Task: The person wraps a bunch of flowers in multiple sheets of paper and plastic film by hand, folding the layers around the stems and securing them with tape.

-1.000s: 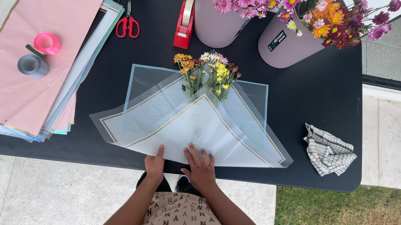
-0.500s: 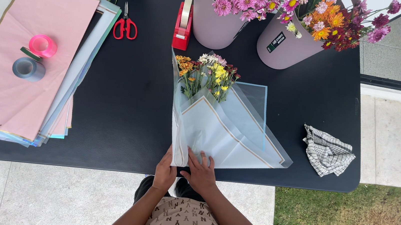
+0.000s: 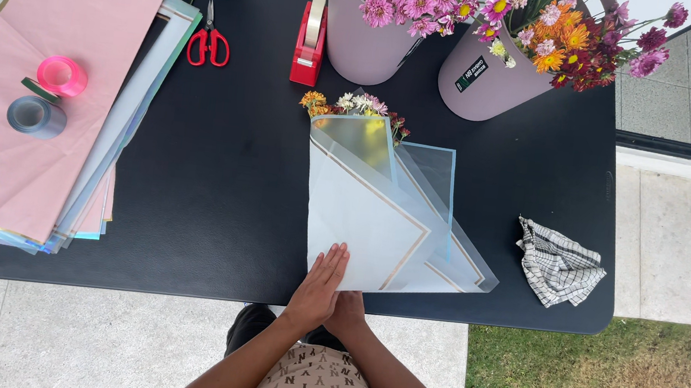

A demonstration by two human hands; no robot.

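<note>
At the near edge of the black table [image 3: 223, 206], a translucent wrapping sheet [image 3: 360, 222] is folded over a small bouquet [image 3: 354, 106], only the blooms left showing at the top. The fold is pinned flat by the left hand [image 3: 319, 291], fingers extended, palm down, nothing grasped. The right hand [image 3: 349, 314] is tucked beneath it at the sheet's corner; its grip cannot be told.

Bare table [image 3: 225, 189] left of wrapping paper [image 3: 361, 213]; buckets [image 3: 371, 41] block behind.
</note>
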